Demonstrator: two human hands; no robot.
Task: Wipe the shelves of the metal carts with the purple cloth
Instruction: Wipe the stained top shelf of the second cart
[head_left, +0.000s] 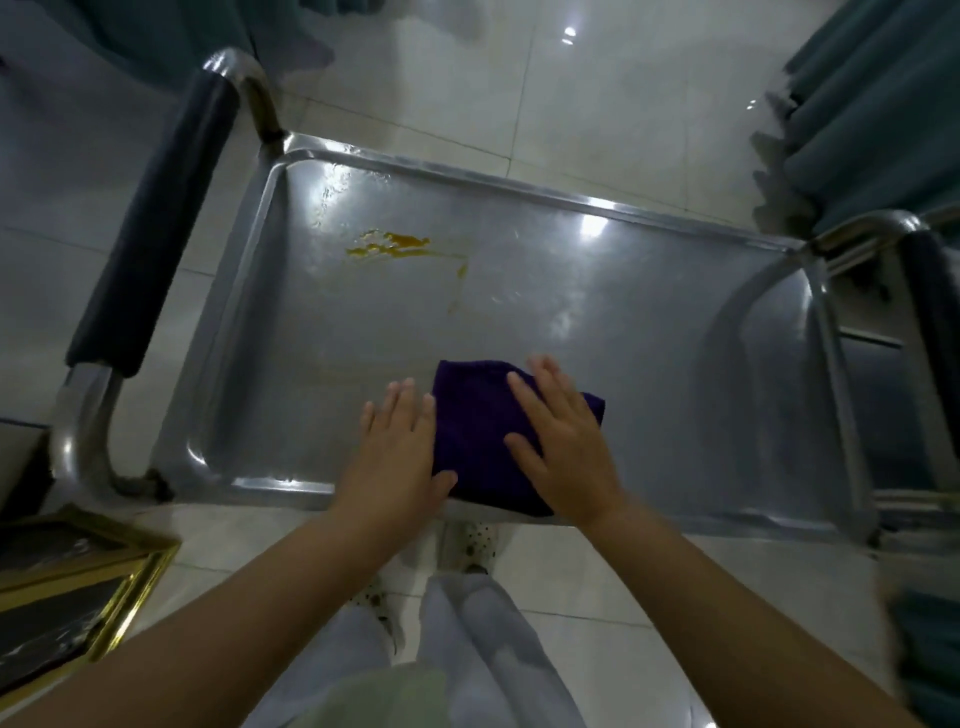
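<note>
The floor (597, 114) is laid with large pale glossy tiles divided by thin grout lines. Bright spots of overhead light (569, 34) are reflected in the tiles toward 12 o'clock. Teal curtain fabric (872, 119) is hung in folds at 2 o'clock, and more of it is seen at 4 o'clock along the frame's edge. Darker teal cloth (156, 36) is draped at 11 o'clock. At 8 o'clock a gold-framed dark panel (67, 603) is set on the floor.
</note>
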